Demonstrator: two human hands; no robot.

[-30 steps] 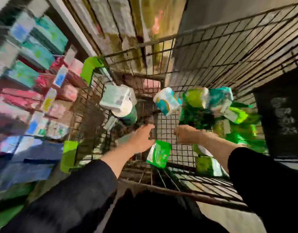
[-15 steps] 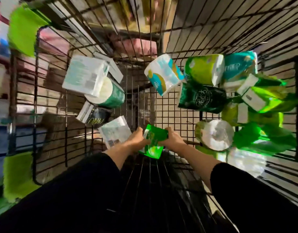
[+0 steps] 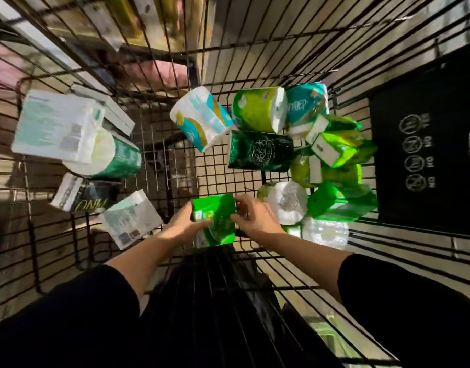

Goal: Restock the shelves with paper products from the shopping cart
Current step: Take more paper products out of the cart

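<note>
- The black wire shopping cart (image 3: pixel 281 62) fills the view and is seen from above, with its mesh floor and barred walls around everything else.
- A black panel (image 3: pixel 427 144) printed with white round symbols is seen beyond the cart's right wall.
- A heap of green and teal paper packs (image 3: pixel 332 150) is piled against the right side of the cart; a dark green pack (image 3: pixel 260 151) lies at the heap's left edge, with a white and teal roll pack (image 3: pixel 202 118) just beside it.
- A white flat pack (image 3: pixel 56 126) is laid over a green-wrapped roll (image 3: pixel 117 158) on the left side, with a small white pack (image 3: pixel 131 219) nearer the arms.
- A bright green pack (image 3: pixel 215 221) is held over the cart floor, near the middle, between both hands.
- The left hand (image 3: pixel 183 224) is curled round the pack's left edge; the right hand (image 3: pixel 255 216) grips its right edge with bent fingers.
</note>
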